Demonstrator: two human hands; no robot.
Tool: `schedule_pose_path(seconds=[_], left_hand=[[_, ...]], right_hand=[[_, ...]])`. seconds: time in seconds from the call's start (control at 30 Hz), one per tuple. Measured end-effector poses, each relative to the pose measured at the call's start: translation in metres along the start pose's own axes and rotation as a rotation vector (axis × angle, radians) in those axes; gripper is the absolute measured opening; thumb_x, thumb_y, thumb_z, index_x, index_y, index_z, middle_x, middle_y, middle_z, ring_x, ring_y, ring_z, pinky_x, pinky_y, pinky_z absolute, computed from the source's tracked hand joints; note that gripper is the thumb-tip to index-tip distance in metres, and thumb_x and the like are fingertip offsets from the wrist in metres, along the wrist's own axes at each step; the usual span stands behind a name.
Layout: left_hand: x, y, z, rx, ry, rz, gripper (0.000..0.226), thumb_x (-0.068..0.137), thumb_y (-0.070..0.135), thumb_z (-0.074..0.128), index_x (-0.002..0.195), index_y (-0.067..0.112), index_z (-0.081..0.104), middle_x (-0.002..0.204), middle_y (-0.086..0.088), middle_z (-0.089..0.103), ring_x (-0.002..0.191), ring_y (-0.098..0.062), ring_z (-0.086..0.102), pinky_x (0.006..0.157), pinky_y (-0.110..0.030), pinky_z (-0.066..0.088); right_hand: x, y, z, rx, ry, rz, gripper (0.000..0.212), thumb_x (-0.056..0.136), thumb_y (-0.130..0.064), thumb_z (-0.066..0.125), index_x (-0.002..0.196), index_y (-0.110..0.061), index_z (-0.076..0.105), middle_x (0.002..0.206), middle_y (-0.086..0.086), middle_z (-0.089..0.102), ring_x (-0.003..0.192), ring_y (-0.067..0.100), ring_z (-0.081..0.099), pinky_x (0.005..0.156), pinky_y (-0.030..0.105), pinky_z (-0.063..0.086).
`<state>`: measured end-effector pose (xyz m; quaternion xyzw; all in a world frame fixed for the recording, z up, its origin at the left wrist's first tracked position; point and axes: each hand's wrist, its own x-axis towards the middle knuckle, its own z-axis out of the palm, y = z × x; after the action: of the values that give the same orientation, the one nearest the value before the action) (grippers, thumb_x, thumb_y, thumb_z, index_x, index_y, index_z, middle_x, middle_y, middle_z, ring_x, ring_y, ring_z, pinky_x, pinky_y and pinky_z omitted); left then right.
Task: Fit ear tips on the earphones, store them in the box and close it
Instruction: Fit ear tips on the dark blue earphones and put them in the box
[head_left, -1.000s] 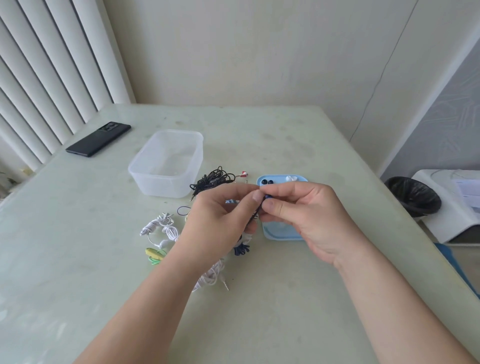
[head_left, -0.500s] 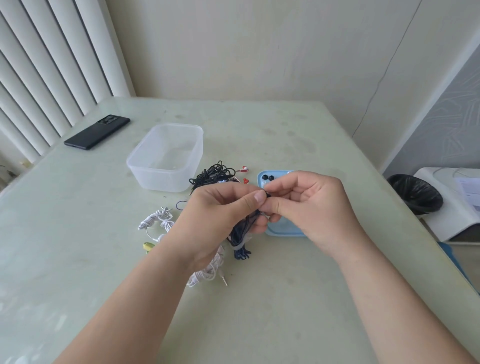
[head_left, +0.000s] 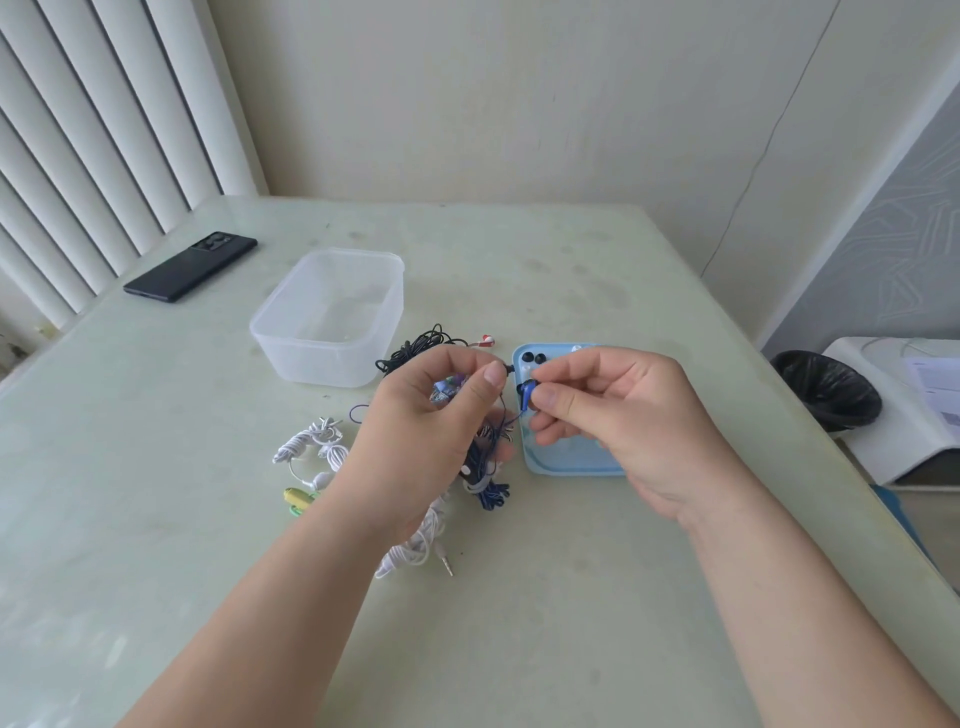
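Note:
My right hand pinches a blue earbud with a black ear tip between thumb and forefinger. My left hand grips the bundled dark blue earphone cable, which hangs below it. A thin cord runs between the two hands. The clear plastic box stands open and empty at the back left. The light blue lid lies under my right hand, with two black ear tips in its far corner.
White earphones, a yellow-green pair, black earphones and a red-white earbud lie on the pale green table. A black phone lies far left. A black bin stands right of the table.
My hands have drawn a little apart. The blue earbud now shows between my right thumb and forefinger, where before the fingertips of both hands met over it.

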<state>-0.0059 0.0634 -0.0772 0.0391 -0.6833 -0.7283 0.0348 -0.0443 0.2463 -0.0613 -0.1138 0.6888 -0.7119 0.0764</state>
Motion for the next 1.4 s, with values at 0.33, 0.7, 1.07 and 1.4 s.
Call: schedule_pose_path(seconds=[0.33,0.7,1.07,1.4], left_hand=[[-0.004,-0.002,0.008,0.2,-0.018,0.161,0.008,0.106,0.017,0.058,0.1,0.012,0.062,0.073,-0.004,0.072,0.059,-0.031,0.068,0.054,-0.04,0.057],[0.003,-0.009,0.009,0.308,0.101,0.129,0.007,0.106,0.02,0.056,0.103,0.015,0.058,0.076,-0.003,0.066,0.045,-0.004,0.055,0.047,-0.014,0.042],[0.004,-0.015,0.011,0.308,0.141,0.148,0.003,0.104,0.021,0.061,0.102,0.019,0.062,0.075,0.003,0.069,0.054,-0.011,0.064,0.052,-0.021,0.046],[0.004,-0.012,0.009,0.22,0.12,0.113,0.004,0.103,0.018,0.062,0.1,0.016,0.063,0.077,-0.004,0.07,0.058,-0.015,0.067,0.051,-0.019,0.046]], right_hand=[[-0.005,0.001,0.008,-0.105,-0.03,-0.043,0.013,0.08,0.004,0.081,0.085,-0.007,0.076,0.075,0.013,0.076,0.065,0.027,0.07,0.063,0.033,0.058],[0.014,0.009,-0.029,-0.403,0.327,-0.078,0.008,0.093,-0.016,0.072,0.097,-0.022,0.076,0.077,0.005,0.074,0.063,0.017,0.068,0.063,0.038,0.058],[0.04,0.015,-0.018,-1.022,0.082,0.003,0.012,0.094,-0.02,0.065,0.089,-0.024,0.075,0.085,-0.009,0.072,0.076,0.021,0.068,0.077,0.04,0.059],[0.056,0.001,-0.006,-1.349,-0.06,0.103,0.016,0.093,-0.019,0.064,0.093,-0.031,0.075,0.097,-0.004,0.068,0.057,0.018,0.065,0.067,0.029,0.057]])
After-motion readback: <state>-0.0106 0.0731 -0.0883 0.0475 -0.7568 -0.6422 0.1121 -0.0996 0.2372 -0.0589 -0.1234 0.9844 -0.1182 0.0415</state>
